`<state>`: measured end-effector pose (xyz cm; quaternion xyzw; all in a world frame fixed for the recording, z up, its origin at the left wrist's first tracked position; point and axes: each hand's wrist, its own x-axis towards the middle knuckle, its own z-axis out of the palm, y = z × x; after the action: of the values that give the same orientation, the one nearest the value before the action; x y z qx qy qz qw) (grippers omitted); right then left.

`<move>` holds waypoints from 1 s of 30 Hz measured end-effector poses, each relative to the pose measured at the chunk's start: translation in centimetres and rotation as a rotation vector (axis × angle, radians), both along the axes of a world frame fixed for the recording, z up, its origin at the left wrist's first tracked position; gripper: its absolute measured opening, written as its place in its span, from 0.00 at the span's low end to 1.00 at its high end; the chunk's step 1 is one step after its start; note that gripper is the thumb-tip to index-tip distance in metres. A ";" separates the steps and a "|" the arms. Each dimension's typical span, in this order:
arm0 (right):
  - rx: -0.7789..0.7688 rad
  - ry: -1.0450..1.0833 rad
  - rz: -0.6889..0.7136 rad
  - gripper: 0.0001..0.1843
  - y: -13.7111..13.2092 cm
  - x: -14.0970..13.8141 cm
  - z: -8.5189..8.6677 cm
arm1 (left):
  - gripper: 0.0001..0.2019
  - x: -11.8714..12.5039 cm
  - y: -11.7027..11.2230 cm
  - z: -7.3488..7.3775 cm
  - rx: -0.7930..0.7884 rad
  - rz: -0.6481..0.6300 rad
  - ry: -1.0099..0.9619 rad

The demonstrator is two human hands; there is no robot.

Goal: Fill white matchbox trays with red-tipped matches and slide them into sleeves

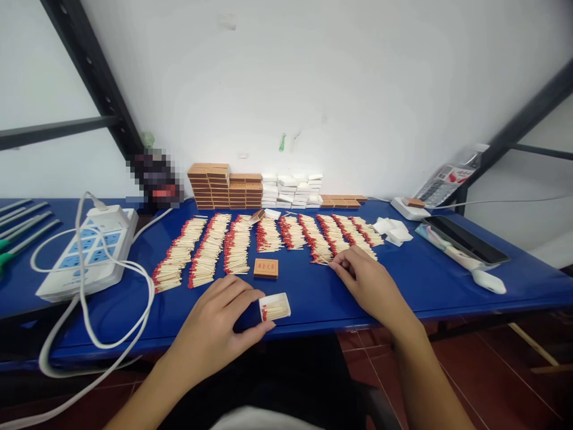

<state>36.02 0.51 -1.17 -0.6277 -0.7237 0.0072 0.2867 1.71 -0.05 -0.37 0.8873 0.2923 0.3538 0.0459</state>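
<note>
My left hand point(226, 313) grips the end of a small white matchbox tray point(285, 300) between thumb and index finger, near the table's front edge. A few red-tipped matches lie inside that tray. Just behind it sits a brown matchbox cover point(265, 268) with red lettering. Farther right, my right hand point(364, 280) is closed in a pinch on a match point(323, 261) at the near end of a row of matches point(316, 239). Its other fingers curl in and partly hide the neighbouring row. Several more rows of matches point(237, 245) slant across the blue table.
Along the wall stand stacked brown matchbox covers point(208, 185) and white trays point(293, 191). A power strip point(96, 257) with a looping white cable point(147, 304) occupies the left. On the right are loose white trays point(394, 230), a phone point(465, 239) and a plastic bottle point(452, 176).
</note>
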 end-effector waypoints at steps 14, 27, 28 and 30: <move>-0.063 0.045 0.088 0.10 0.1 0.0 0.4 | 0.12 0.1 0.1 -0.2 0.008 -0.005 -0.009; -0.124 0.084 0.127 0.09 -0.4 0.5 1.0 | 0.12 0.1 0.0 0.0 0.016 -0.012 -0.014; -0.134 0.077 0.126 0.09 -0.4 0.5 1.0 | 0.12 0.1 0.0 0.0 0.016 -0.011 -0.012; -0.149 0.060 0.123 0.10 -0.3 0.5 0.9 | 0.12 0.1 0.0 -0.1 0.017 -0.008 -0.008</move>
<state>36.53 0.23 -0.28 -0.6012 -0.7493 0.0973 0.2601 1.78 -0.06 -0.45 0.8874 0.2855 0.3596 0.0409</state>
